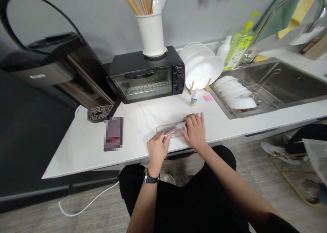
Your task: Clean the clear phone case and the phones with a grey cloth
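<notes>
Near the counter's front edge, my left hand (158,145) pinches one end of a slim, pale purple item (176,129) between thumb and fingers. My right hand (194,128) is closed round its other end, fingers bent over it. Blur and my fingers hide the item's exact kind. Under it lies a flat, clear rectangular piece (160,128), partly covered by my hands. Beyond my right hand stands a small white bottle with a blue and yellow label (194,98). A small pink square (208,98) lies beside that bottle.
A black toaster oven (148,82) bears a white utensil holder (152,34). Left are a dark drinks machine (84,80) and a blurred-out dark flat object (114,133). Right are racked plates (203,71), a green pump bottle (238,47) and a sink (293,86) holding bowls (236,92).
</notes>
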The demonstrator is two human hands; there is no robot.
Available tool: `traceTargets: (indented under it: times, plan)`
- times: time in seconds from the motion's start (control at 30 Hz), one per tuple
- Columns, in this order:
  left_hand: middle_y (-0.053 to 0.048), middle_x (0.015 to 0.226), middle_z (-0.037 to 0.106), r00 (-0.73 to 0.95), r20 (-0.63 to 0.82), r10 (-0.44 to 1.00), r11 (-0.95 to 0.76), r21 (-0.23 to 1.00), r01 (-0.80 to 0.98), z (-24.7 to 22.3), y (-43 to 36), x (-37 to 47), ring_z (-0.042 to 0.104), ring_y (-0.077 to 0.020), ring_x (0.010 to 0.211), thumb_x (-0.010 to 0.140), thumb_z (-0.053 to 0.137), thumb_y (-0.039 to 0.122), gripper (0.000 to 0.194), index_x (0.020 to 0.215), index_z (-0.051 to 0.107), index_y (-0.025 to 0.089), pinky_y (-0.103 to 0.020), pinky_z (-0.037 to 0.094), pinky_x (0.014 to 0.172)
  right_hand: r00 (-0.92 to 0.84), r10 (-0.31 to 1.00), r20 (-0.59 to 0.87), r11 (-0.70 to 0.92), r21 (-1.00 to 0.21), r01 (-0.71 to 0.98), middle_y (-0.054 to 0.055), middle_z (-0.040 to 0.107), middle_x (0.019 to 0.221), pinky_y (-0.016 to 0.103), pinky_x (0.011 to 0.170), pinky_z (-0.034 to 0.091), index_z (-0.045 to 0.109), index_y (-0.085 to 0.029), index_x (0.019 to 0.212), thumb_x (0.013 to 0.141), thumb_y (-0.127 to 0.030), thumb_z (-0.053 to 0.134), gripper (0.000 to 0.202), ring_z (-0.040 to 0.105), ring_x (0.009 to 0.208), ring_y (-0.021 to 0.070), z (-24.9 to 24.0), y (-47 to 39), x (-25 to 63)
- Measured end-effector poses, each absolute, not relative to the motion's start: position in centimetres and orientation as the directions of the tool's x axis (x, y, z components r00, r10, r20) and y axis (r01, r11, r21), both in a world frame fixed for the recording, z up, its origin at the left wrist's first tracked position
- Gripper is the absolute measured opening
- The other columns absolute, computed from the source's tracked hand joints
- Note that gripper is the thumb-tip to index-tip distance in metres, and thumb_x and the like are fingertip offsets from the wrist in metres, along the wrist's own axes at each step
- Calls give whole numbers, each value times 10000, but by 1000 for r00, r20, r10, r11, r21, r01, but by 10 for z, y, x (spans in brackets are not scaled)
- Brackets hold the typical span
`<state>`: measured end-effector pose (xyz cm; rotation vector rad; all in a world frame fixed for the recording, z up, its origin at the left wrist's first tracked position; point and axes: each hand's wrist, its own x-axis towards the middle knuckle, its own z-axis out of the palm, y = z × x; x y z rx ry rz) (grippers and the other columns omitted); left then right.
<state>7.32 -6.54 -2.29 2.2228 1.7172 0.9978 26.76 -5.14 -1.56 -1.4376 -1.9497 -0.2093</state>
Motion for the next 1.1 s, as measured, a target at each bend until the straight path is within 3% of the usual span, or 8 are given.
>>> traceTargets:
  times: [0.1,0.3,0.47,0.6,0.7,0.8,0.9,1.1]
  plan:
    - [-66,879,800,127,384,915,-324,510,797,-23,-64,75,729,-196,775,1026,631,308,186,959,767,200,-264,437,664,-100,787,609,335,-286,898,205,685,1258,669,1279,174,653,-135,1209,1080,-684,232,704,536,1315,383,-17,-58,257]
    - [-64,795,782,139,336,931,-301,495,815,-29,-62,71,677,-187,649,929,628,136,157,881,767,192,-273,455,609,-382,745,546,584,-260,769,182,661,1439,635,1318,74,523,-139,1528,1087,-652,294,715,541,1377,348,-23,-85,210]
    - [-69,919,814,131,385,914,-329,509,795,-22,-65,75,746,-198,801,1027,667,337,171,1005,776,206,-268,474,680,-142,741,656,418,-286,862,72,774,1190,676,1309,-30,719,-249,1265,1139,-424,328,447,649,1204,297,-6,-59,268]
    - [-64,907,814,124,399,908,-331,505,797,-23,-64,75,754,-203,795,1033,659,343,183,976,762,204,-275,450,661,-130,741,659,372,-241,896,52,785,1042,624,1317,125,748,-231,1043,1116,-321,468,303,669,1042,264,3,-56,260]
    - [-82,868,807,119,381,917,-308,487,817,-29,-63,73,742,-210,741,989,601,163,168,911,749,182,-289,447,644,-339,739,583,519,-170,838,103,757,1196,518,1271,293,695,-179,1298,1112,-282,440,332,643,1096,265,-3,-69,220]
    - [-87,827,798,125,368,921,-302,476,826,-32,-63,70,728,-214,704,935,573,87,202,896,751,175,-296,450,633,-433,729,530,585,-154,797,150,686,1382,514,1269,292,573,-127,1478,1108,-305,414,439,584,1261,292,-9,-77,207]
    - [-79,901,814,129,378,917,-318,494,809,-28,-65,70,750,-210,783,997,595,176,175,973,767,194,-282,473,676,-389,756,527,537,-159,829,178,664,1402,573,1275,265,557,-113,1463,1107,-411,417,484,552,1327,327,-12,-69,237]
    - [-70,878,814,96,439,893,-334,505,796,-25,-64,75,753,-204,769,1046,648,435,276,959,768,202,-269,431,648,-86,808,583,234,-183,955,270,619,1412,741,1238,255,593,-74,1325,1103,-541,391,555,461,1446,442,-26,-49,297]
